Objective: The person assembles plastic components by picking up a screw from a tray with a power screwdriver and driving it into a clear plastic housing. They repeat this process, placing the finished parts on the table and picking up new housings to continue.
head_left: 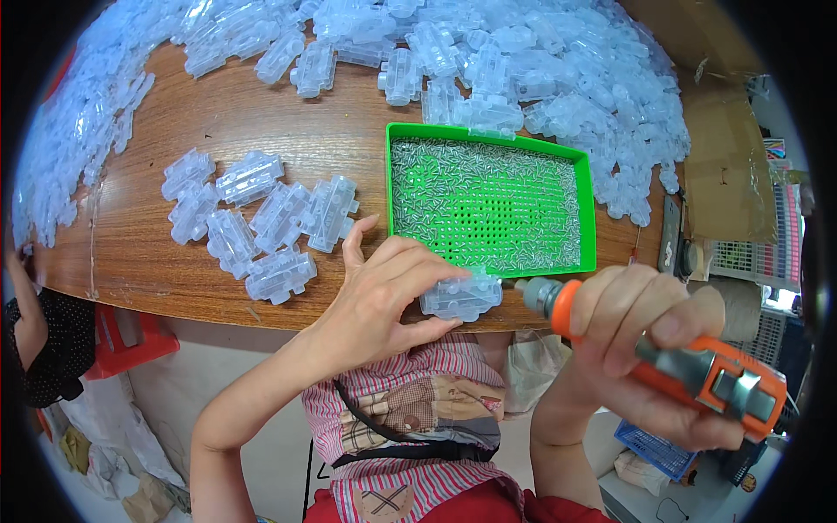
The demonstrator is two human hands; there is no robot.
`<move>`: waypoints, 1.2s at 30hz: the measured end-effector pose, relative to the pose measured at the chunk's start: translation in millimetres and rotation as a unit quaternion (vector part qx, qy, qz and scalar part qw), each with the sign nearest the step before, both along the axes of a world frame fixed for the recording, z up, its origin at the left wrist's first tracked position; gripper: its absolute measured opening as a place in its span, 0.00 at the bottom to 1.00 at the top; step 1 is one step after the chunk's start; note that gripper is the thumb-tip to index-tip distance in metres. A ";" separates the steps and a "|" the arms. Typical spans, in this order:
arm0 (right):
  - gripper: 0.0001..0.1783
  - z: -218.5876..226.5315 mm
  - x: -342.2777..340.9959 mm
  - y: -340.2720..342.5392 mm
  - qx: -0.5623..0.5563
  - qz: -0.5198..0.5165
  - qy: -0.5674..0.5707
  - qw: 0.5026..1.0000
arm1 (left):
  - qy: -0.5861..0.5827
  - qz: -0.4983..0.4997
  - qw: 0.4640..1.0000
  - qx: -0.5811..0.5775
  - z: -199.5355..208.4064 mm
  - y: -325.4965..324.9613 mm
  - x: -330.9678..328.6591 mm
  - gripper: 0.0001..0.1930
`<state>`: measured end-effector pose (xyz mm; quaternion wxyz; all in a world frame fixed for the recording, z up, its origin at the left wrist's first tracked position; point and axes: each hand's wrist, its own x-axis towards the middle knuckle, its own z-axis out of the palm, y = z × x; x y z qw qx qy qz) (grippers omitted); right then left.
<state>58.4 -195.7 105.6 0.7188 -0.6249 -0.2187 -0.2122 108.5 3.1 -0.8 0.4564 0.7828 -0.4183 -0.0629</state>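
Observation:
My left hand (pixel 370 292) pinches a clear plastic housing (pixel 460 297) between thumb and fingers at the table's near edge. Wrapped around an orange and grey power screwdriver (pixel 684 368), my right hand (pixel 645 331) holds it almost level, its tip pointing left toward the housing's right end. Whether the tip touches the housing I cannot tell. Just beyond both hands stands a green tray (pixel 588 209) with many small silver screws (pixel 436 166) spread over its perforated bottom. Several similar clear housings (pixel 281 216) lie in a loose group left of my left hand.
A large heap of clear housings (pixel 488 61) covers the wooden table's (pixel 131 261) far side, and another pile (pixel 70 157) runs along its left. Cardboard (pixel 728 157) stands at the right. Another person's arm (pixel 30 318) shows at far left, near a red stool (pixel 131 344).

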 end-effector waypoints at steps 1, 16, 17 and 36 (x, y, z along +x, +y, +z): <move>0.44 -0.8 0.4 1.4 -0.001 0.001 -0.002 1.000 | -0.001 0.001 1.000 0.003 0.3 1.0 -0.2 0.24; 0.53 -19.3 20.4 -14.1 0.147 -0.028 0.014 0.989 | 0.170 -0.150 0.974 -0.021 70.0 0.8 17.8 0.22; 0.53 -20.8 21.1 -11.3 0.147 -0.036 0.011 0.988 | 0.119 -0.147 0.982 -0.029 71.6 -7.5 16.3 0.22; 0.49 -47.4 19.4 -23.3 0.156 -0.088 0.057 0.982 | 0.146 -0.011 0.981 0.130 84.8 -7.0 12.4 0.37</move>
